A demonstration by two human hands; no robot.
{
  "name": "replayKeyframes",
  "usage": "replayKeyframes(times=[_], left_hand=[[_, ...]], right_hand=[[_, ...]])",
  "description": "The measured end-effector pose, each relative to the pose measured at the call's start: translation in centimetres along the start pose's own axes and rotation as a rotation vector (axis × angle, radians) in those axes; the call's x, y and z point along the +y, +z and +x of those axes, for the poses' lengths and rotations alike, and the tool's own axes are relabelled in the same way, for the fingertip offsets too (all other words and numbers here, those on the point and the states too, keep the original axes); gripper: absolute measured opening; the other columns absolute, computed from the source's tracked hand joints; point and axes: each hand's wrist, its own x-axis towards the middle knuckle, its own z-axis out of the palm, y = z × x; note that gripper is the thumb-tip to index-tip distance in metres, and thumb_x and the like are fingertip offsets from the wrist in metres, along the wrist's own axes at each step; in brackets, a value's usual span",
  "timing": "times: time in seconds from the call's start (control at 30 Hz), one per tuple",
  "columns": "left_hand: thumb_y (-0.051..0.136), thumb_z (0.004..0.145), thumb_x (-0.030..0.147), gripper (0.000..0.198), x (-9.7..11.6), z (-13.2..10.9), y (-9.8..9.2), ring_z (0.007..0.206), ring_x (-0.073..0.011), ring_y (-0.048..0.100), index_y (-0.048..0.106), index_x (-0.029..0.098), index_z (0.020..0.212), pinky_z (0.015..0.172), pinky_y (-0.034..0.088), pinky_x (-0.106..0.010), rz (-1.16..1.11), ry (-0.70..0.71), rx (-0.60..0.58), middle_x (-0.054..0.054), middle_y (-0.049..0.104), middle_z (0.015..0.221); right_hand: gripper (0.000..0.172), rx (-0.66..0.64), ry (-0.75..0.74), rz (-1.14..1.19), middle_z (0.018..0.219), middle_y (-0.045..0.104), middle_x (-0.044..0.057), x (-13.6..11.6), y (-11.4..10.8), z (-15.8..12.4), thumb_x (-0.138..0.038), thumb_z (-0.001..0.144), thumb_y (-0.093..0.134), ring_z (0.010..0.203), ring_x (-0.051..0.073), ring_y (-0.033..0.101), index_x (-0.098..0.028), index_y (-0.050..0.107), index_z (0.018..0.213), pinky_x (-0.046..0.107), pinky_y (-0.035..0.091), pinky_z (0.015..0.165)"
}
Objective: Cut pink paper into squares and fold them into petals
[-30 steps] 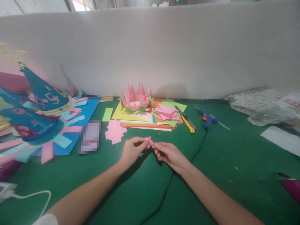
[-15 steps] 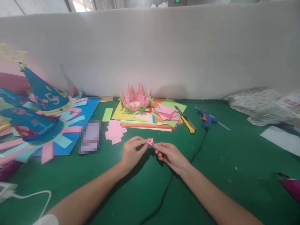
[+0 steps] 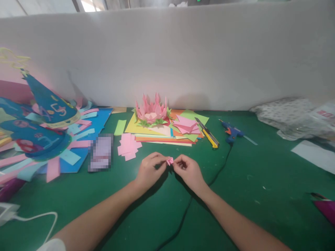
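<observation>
Between my two hands is a small folded piece of pink paper [image 3: 170,160], held just above the green table [image 3: 146,223]. My left hand [image 3: 151,170] pinches its left side between thumb and fingertips. My right hand [image 3: 190,172] closes on its right side with thumb and index finger, the other fingers curled in. Beyond them stands a pink paper lotus [image 3: 151,111] with green leaves. Cut pink paper slips [image 3: 128,148] lie to the left, and a pile of pink paper sheets [image 3: 185,124] rests right of the lotus.
A yellow box cutter [image 3: 209,136] and a blue glue gun [image 3: 230,132] lie to the right; the gun's black cord [image 3: 187,209] runs under my right arm. At left are a blurred-out phone [image 3: 101,152] and blue paper cone hats [image 3: 49,101]. Plastic bags [image 3: 300,118] lie far right.
The folded pink paper has turned and dropped slightly toward me. My right hand has shifted its pinch, with its fingers higher and more bent. My left hand has moved slightly right.
</observation>
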Motion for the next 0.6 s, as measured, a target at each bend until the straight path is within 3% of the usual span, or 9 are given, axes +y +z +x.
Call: replayKeyframes(times=[0.13, 0.23, 0.37, 0.6], left_hand=[[0.06, 0.074, 0.012, 0.017, 0.0, 0.1, 0.2, 0.067, -0.0125, 0.061, 0.073, 0.017, 0.083, 0.061, 0.049, -0.022, -0.088, -0.174, -0.022, -0.005, 0.066, 0.074], [0.065, 0.072, 0.021, 0.012, 0.0, 0.3, 0.2, 0.066, -0.0136, 0.062, 0.072, 0.014, 0.079, 0.061, 0.051, -0.024, -0.301, -0.383, -0.064, -0.006, 0.067, 0.075], [0.073, 0.066, 0.032, 0.027, 0.3, 0.6, -0.2, 0.07, -0.0145, 0.064, 0.072, 0.012, 0.085, 0.068, 0.052, -0.027, -0.64, -0.65, -0.157, -0.007, 0.07, 0.077], [0.077, 0.062, 0.039, 0.036, 0.4, 0.9, -0.4, 0.071, -0.0146, 0.064, 0.073, 0.012, 0.085, 0.075, 0.052, -0.03, -0.783, -0.705, -0.164, -0.008, 0.071, 0.079]], right_hand=[[0.016, 0.033, -0.282, -0.32, 0.058, 0.047, -0.003, 0.0, -0.3, -0.3, -0.018, 0.078, 0.052, 0.055, 0.011, 0.044, -0.018, 0.051, 0.062, 0.023, 0.034, 0.053], [0.015, 0.001, -0.406, -0.458, 0.062, 0.05, -0.001, 0.0, -0.6, -0.4, -0.018, 0.082, 0.052, 0.061, 0.013, 0.048, -0.018, 0.055, 0.067, 0.025, 0.035, 0.058], [0.012, 0.016, -0.41, -0.468, 0.064, 0.055, 0.0, 0.0, -1.1, -0.1, -0.018, 0.083, 0.054, 0.063, 0.014, 0.05, -0.019, 0.06, 0.072, 0.026, 0.037, 0.06], [0.007, 0.094, -0.32, -0.297, 0.064, 0.058, -0.001, 0.4, -1.0, 0.1, -0.015, 0.078, 0.059, 0.056, 0.012, 0.052, -0.019, 0.062, 0.073, 0.023, 0.041, 0.054]])
